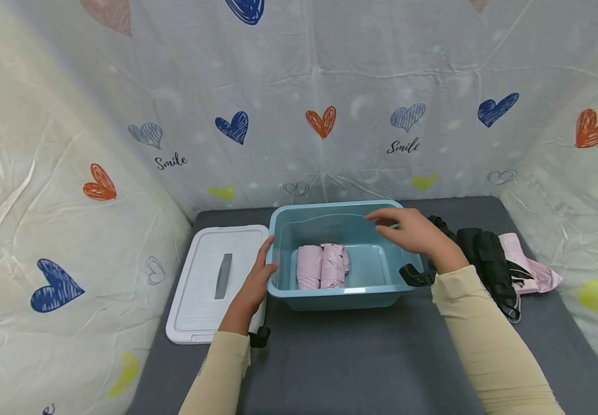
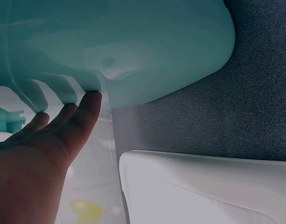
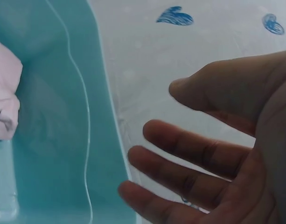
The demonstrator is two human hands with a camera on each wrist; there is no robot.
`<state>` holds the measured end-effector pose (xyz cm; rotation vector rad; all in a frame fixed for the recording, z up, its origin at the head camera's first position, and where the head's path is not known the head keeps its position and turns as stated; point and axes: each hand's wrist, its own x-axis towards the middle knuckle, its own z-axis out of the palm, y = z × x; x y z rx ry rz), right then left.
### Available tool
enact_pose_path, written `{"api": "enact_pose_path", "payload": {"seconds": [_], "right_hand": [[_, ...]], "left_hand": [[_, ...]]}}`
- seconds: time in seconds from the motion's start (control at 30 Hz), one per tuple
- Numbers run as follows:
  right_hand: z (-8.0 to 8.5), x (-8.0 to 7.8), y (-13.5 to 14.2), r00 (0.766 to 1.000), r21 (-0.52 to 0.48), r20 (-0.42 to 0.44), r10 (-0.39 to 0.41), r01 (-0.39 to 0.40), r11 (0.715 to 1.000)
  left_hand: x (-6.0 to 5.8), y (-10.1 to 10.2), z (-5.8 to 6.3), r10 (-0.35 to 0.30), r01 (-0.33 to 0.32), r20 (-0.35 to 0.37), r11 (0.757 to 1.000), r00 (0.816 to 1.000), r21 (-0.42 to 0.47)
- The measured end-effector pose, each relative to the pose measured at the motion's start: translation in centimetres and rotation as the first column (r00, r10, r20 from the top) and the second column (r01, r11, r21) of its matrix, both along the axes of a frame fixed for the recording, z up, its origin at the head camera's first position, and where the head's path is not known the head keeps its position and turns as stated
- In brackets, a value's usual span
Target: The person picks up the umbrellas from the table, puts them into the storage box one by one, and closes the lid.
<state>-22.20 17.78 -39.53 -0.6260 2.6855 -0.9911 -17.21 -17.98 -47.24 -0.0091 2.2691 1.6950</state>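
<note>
A light blue plastic bin (image 1: 319, 297) stands on the grey table. Inside it, toward the left, two rolled pink fabric bundles (image 1: 321, 266) lie side by side. My left hand (image 1: 254, 282) is at the bin's left side; in the left wrist view its extended fingertips (image 2: 92, 97) touch the outer wall. Over the bin's right part hovers my right hand (image 1: 407, 230), fingers loosely bent and thumb apart. Nothing is between them in the right wrist view, where a pink bundle (image 3: 3, 93) shows at the left edge.
Left of the bin lies a white lid (image 1: 200, 288) with a grey handle (image 1: 223, 276). To the right, beside my right forearm, are black rolled fabric bundles (image 1: 493, 262) and a pink fabric piece (image 1: 537, 274). A heart-patterned sheet (image 1: 278, 86) hangs behind the table.
</note>
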Motion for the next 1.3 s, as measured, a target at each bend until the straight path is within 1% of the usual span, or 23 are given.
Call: {"api": "enact_pose_path", "payload": {"seconds": [0.13,0.27,0.43,0.6,0.7,0.83,0.9,1.03,1.13,1.3], "right_hand": [[0.1,0.4,1.3,0.999,-0.025,-0.023,-0.046,0.045,0.999],[-0.1,0.8,2.8,0.991,-0.043,-0.043,-0.127,0.125,0.991],[-0.7,1.2,4.4,0.972,-0.023,-0.070,-0.226,0.225,0.974],[-1.5,1.5,5.8,0.949,-0.014,-0.105,-0.297,0.297,0.955],[-2.0,1.7,6.5,0.939,-0.005,-0.129,-0.319,0.322,0.947],[-2.6,1.9,7.2,0.929,0.010,-0.144,-0.342,0.347,0.938],[-3.0,1.9,7.6,0.925,0.022,-0.143,-0.351,0.358,0.933],[-4.1,1.8,8.4,0.921,0.056,-0.132,-0.368,0.377,0.924],[-5.2,1.7,8.9,0.920,0.078,-0.113,-0.374,0.384,0.920],[-7.3,1.6,9.7,0.921,0.101,-0.074,-0.382,0.388,0.916]], "left_hand": [[0.1,0.0,0.1,0.000,0.000,-0.003,1.000,1.000,0.006],[0.1,0.0,0.2,-0.002,0.002,-0.006,1.000,1.000,0.010],[0.1,0.1,0.3,-0.003,0.003,-0.001,1.000,1.000,0.001],[0.0,0.0,0.3,-0.004,0.004,-0.003,1.000,1.000,-0.013],[-0.5,-0.2,-0.8,0.004,-0.004,-0.001,1.000,1.000,-0.005],[-1.2,-0.6,-2.5,0.022,-0.022,-0.007,1.000,1.000,0.000],[-1.2,-0.6,-2.9,0.032,-0.033,-0.016,0.999,0.999,-0.005],[-1.2,-0.5,-3.2,0.044,-0.044,-0.035,0.999,0.998,-0.009],[-1.1,-0.5,-3.2,0.046,-0.046,-0.044,0.999,0.998,-0.008],[-1.1,-0.5,-3.3,0.049,-0.049,-0.040,0.999,0.998,-0.014]]}}
